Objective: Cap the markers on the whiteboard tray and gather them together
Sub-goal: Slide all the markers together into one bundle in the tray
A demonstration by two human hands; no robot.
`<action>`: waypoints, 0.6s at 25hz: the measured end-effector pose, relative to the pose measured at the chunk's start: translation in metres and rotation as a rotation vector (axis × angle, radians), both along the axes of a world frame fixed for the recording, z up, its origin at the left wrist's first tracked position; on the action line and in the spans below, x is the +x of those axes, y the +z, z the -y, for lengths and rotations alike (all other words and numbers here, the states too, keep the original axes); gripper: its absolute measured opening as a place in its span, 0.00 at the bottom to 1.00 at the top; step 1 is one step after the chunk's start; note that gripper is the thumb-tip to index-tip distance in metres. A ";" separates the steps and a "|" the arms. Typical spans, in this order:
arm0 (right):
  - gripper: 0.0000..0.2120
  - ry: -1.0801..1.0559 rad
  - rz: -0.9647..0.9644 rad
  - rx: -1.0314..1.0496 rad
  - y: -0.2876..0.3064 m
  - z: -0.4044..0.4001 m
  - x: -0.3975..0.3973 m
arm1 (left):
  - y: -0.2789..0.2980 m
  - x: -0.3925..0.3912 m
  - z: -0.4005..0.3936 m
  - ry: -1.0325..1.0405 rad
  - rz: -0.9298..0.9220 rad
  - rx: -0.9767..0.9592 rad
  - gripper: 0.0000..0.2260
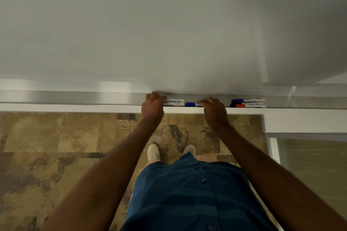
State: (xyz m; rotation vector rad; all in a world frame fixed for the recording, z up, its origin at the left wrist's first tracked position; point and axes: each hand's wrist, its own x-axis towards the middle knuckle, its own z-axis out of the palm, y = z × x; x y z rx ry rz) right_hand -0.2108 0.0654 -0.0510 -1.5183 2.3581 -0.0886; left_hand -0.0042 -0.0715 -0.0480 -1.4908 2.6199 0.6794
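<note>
A long grey tray (75, 97) runs under the whiteboard (169, 24). My left hand (153, 108) curls its fingers over the left ends of two white markers (174, 102) lying side by side in the tray. My right hand (214, 111) pinches the white barrel of a blue-capped marker (190, 104) that lies just right of those two. Further right, a group of three capped markers (248, 103) rests in the tray: blue, black and red caps pointing left.
A white ledge (93, 108) edges the tray's front. Patterned brown carpet (56, 146) lies below, with my feet and blue clothing visible. A white frame with a glass panel (309, 155) stands at the lower right.
</note>
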 end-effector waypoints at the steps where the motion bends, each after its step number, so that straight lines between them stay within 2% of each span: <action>1: 0.18 0.009 0.003 -0.004 0.000 -0.001 -0.001 | 0.000 0.000 0.000 0.004 -0.003 0.002 0.18; 8: 0.18 -0.001 0.030 -0.015 0.001 0.000 -0.005 | -0.004 0.001 0.001 0.013 -0.027 0.002 0.17; 12: 0.13 -0.148 0.100 -0.162 0.002 -0.013 -0.018 | -0.004 0.001 0.001 0.015 -0.027 -0.003 0.17; 15: 0.12 -0.268 -0.004 -0.174 0.002 -0.033 -0.041 | -0.005 0.001 0.001 0.005 -0.019 -0.012 0.16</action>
